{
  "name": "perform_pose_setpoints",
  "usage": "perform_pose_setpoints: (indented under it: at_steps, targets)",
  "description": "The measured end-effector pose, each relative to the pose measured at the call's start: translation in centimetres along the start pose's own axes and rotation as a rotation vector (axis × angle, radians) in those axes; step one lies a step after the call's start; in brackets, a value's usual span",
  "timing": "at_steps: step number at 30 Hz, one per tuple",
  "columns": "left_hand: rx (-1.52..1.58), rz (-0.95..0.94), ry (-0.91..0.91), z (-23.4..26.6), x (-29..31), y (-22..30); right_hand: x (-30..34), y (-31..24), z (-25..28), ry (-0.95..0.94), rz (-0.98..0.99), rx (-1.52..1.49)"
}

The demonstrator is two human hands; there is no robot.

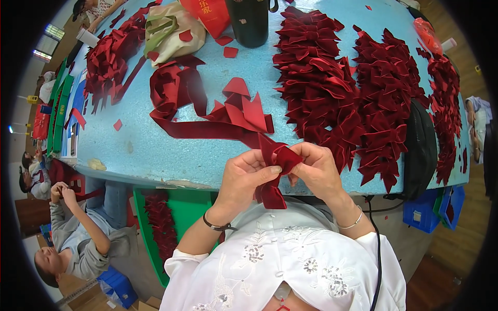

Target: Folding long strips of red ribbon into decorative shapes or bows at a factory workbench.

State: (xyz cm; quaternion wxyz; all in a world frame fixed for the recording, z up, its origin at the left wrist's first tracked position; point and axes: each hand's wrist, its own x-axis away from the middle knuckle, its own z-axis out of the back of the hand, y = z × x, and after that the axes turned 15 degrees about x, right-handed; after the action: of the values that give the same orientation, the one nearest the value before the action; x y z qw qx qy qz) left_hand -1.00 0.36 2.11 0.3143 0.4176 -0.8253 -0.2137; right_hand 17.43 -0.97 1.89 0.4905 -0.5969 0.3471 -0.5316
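Observation:
Both hands work on one dark red velvet ribbon [272, 193] at the table's near edge. My left hand [248, 173] pinches it with thumb and fingers from the left. From the right, my right hand [317, 168] grips a folded loop of it. The ribbon is looped at the centre, with a short tail hanging below the fingers. A long strip of ribbon [202, 129] runs from beside the hands to a loose coil farther left. Beyond the hands lies a small heap of ribbon ends [244, 111], lighter side up.
Rows of finished velvet bows [314, 67] cover the table's right half. A black bag [420, 147] sits at the right edge. At the back stand a dark tumbler [249, 23] and a cloth bag [174, 31]. A green crate [192, 212] is below the edge; a co-worker [83, 233] sits left.

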Motion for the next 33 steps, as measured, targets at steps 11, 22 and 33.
perform_pose_setpoints:
  at_steps: [11, 22, 33]
  targets:
    - [0.087, -0.003, 0.037, 0.9, -0.1, -0.6, 0.0, -0.1, 0.3, -0.059, 0.124, -0.015]
    - [0.196, 0.017, 0.083, 0.3, -0.7, -0.8, 0.0, 1.2, 0.2, 0.035, 0.242, -0.059]
    - [0.034, 0.095, -0.039, -0.5, -0.3, 0.0, -0.2, 1.0, 0.0, 0.166, 0.267, 0.06]
